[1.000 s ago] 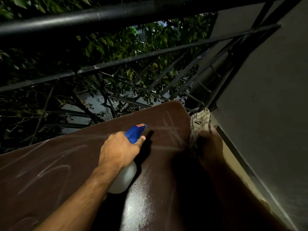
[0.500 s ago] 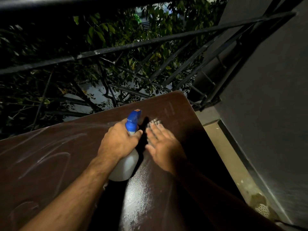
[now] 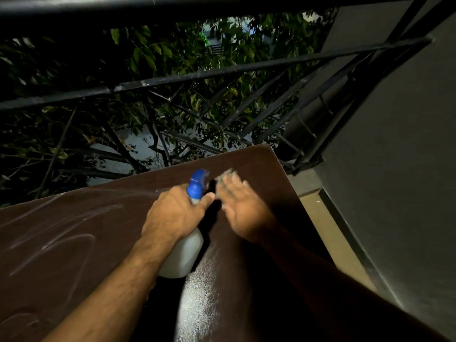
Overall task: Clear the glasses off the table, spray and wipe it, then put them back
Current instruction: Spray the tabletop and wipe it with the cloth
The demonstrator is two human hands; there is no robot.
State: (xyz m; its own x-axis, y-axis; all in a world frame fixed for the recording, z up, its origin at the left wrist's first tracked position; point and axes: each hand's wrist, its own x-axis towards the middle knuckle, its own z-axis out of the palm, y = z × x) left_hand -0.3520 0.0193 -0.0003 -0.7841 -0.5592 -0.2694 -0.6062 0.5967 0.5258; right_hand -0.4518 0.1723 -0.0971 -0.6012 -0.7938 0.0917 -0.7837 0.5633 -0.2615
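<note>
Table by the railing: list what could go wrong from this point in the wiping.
1. The right hand presses the cloth flat near the table's far edge; a long stroke could push it over, through the railing.
2. The left hand grips the spray bottle right beside the wiping hand, so the two may collide.
3. Wet spray shines near the bottle; the forearms could smear it.

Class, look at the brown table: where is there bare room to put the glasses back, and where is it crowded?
Free: the wide left stretch of the table, between the far edge by the railing and the left hand. Crowded: the far right corner, where the left hand grips the spray bottle and the right hand presses the cloth.
</note>
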